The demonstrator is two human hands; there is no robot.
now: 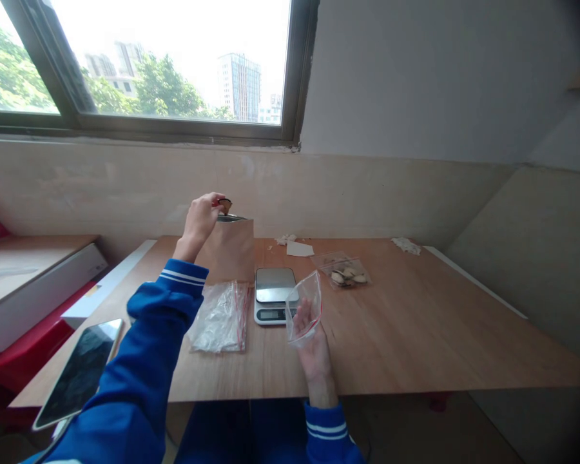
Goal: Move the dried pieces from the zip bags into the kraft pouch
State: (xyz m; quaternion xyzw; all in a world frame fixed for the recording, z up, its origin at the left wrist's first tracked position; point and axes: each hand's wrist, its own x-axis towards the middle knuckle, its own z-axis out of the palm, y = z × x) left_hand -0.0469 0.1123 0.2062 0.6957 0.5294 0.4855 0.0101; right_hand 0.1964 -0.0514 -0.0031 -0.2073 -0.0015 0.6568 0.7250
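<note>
My left hand (202, 218) is raised over the open top of a standing brown paper bag (232, 252), pinching a small brown piece (225, 205) between its fingertips. My right hand (313, 345) is lower and nearer to me, gripping an open clear zip bag (305, 305) by its lower part. The zip bag looks empty. A small digital kitchen scale (273, 294) sits on the wooden table (415, 322) between the two hands, just behind the zip bag.
A pile of empty clear zip bags with red strips (221, 317) lies in front of the paper bag. Another clear bag holding brown slices (347, 272) lies behind the scale. A phone (80, 372) rests at the table's left corner. Paper scraps (297, 247) lie near the wall.
</note>
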